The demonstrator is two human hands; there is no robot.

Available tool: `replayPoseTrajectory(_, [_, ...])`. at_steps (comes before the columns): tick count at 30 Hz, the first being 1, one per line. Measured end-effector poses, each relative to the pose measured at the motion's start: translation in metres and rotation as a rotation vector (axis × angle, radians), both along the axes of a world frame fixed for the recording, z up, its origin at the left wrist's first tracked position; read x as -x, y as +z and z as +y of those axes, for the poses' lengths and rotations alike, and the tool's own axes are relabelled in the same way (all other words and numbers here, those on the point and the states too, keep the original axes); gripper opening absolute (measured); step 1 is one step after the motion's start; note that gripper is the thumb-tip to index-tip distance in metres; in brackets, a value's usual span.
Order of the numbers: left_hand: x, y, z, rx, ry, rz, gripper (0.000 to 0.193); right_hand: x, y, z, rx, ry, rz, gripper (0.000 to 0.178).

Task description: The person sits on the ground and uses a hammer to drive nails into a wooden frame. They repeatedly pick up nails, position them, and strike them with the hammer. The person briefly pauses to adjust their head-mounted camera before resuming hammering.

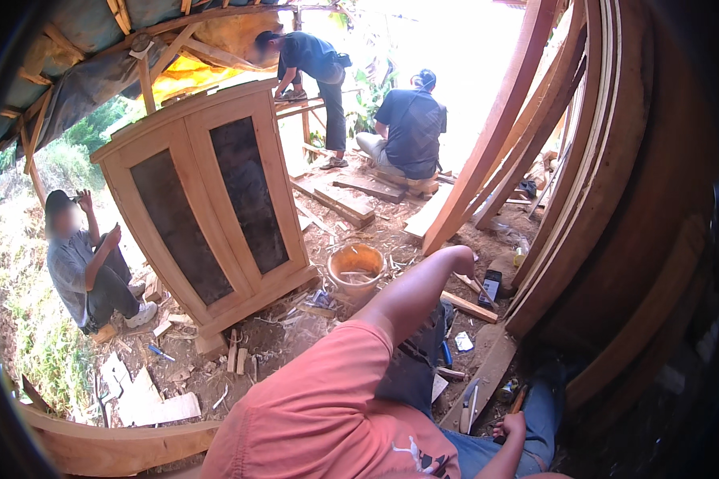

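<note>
My left arm in a salmon sleeve stretches forward. My left hand [458,259] bends down at the wrist, its fingers mostly hidden. A thin wooden stick [477,288] lies just beyond it; I cannot tell whether the hand touches it. A phone [491,286] with a lit screen is close by. Near my blue jeans at the lower right, my right hand [512,426] is closed around a slim tool with an orange-brown handle [520,399]; its working end is not clear. Beside that hand, a pale-bladed tool [470,405] lies by a wooden board [488,375].
A two-door wooden cabinet [196,164] with dark panels stands ahead left. An orange-brown bucket [356,267] sits among shavings. Tall planks [499,128] lean at right. One person [88,263] sits left; another [315,72] bends over a bench; a third [411,128] sits on boards.
</note>
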State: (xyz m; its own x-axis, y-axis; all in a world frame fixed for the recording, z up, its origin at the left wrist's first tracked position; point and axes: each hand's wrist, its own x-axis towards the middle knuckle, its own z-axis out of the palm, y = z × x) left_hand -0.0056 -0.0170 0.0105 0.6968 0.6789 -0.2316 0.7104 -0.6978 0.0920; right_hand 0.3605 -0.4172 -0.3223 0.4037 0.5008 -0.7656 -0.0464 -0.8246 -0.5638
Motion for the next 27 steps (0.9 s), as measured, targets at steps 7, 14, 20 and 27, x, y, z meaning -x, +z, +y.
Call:
replayPoseTrajectory(7, [0.019,0.006,-0.007,0.050,0.104,0.016,0.039,0.018,0.003,0.003,-0.012,-0.019,0.039,0.062])
replayPoseTrajectory(14, [0.010,0.003,-0.001,0.049,0.088,0.011,0.040,0.010,0.007,0.001,-0.018,0.019,0.034,0.049])
replayPoseTrajectory(20, [0.009,0.002,-0.001,0.092,0.133,-0.004,0.037,0.018,0.020,0.004,-0.007,0.020,0.017,0.043])
replayPoseTrajectory(27, [0.007,0.004,-0.004,0.175,0.193,-0.036,0.044,0.031,0.039,-0.002,-0.010,-0.025,-0.001,0.038])
